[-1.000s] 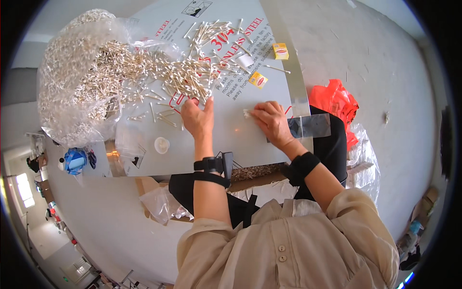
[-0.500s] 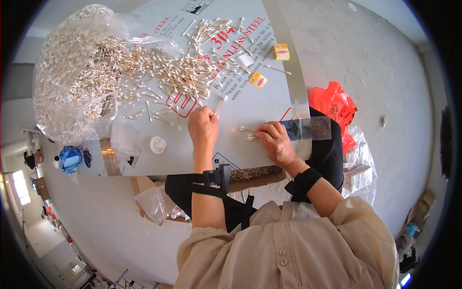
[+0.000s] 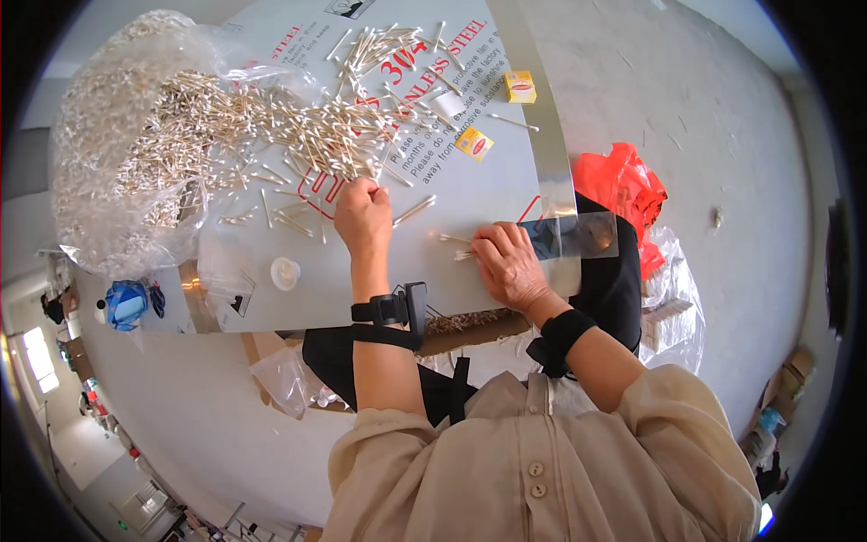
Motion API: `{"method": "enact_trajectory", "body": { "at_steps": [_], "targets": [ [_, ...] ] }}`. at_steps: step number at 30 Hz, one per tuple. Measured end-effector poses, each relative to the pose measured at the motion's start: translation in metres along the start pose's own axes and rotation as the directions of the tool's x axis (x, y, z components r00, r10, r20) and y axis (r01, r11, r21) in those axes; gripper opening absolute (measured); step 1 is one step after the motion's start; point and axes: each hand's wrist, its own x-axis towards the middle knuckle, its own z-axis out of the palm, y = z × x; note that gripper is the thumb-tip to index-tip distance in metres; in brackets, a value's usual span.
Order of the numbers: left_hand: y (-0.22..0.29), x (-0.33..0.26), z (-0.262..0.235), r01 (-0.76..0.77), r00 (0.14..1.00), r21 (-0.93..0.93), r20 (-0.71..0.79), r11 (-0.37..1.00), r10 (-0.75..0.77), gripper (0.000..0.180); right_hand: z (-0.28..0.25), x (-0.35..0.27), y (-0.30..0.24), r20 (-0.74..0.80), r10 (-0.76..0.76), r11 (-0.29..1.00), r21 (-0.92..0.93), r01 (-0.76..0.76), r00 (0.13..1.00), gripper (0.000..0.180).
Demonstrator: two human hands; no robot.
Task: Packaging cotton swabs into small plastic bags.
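My left hand (image 3: 364,215) is closed at the near edge of a heap of white cotton swabs (image 3: 334,135), its fingertips pinched on swab ends there. A small pair of cotton swabs (image 3: 415,210) points out beside that hand's right edge; whether the lower fingers grip them is hidden. My right hand (image 3: 508,265) rests low over the table, fingers curled around several cotton swabs (image 3: 461,247) whose tips stick out to the left. Next to its fingers lies a clear plastic sleeve (image 3: 569,237), reaching past the table's right edge.
A large clear bag (image 3: 117,154) of swabs spills onto the film-covered metal table (image 3: 352,285). Two small yellow boxes (image 3: 474,143) (image 3: 520,87), a white cylinder (image 3: 447,105) and a round clear tub (image 3: 285,274) stand there. A red bag (image 3: 623,194) is beyond the right edge.
My left hand has moved left and slightly away from me, to the heap's edge. The pair of swabs now shows at its right side. My right hand stays closed around its swabs.
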Motion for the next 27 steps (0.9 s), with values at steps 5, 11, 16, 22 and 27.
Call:
{"method": "enact_trajectory", "body": {
  "at_steps": [5,11,16,22,27],
  "targets": [
    [-0.002,-0.015,0.002,-0.026,0.956,-0.180,0.283,0.983,0.078,0.012,0.000,0.001,0.002,-0.004,0.002,1.000,-0.017,-0.002,1.000,0.030],
    [-0.005,-0.050,0.010,-0.294,0.956,-0.123,-0.037,0.948,0.292,0.015,-0.001,0.003,0.001,-0.014,-0.002,1.000,-0.015,0.002,1.000,0.030],
    [0.010,-0.052,0.015,-0.355,0.914,-0.220,0.120,0.908,0.387,0.018,-0.002,0.001,0.001,-0.014,0.006,1.000,0.024,-0.006,1.000,0.028],
    [0.005,0.007,0.010,0.171,0.949,-0.059,-0.260,0.984,-0.180,0.023,-0.001,0.003,-0.002,-0.004,0.010,1.000,-0.006,-0.010,1.000,0.028],
    [0.016,0.011,-0.001,0.151,0.984,0.089,0.078,0.985,-0.158,0.024,-0.001,0.002,0.001,-0.010,0.021,1.000,-0.007,-0.021,1.000,0.027]
  ]
}}
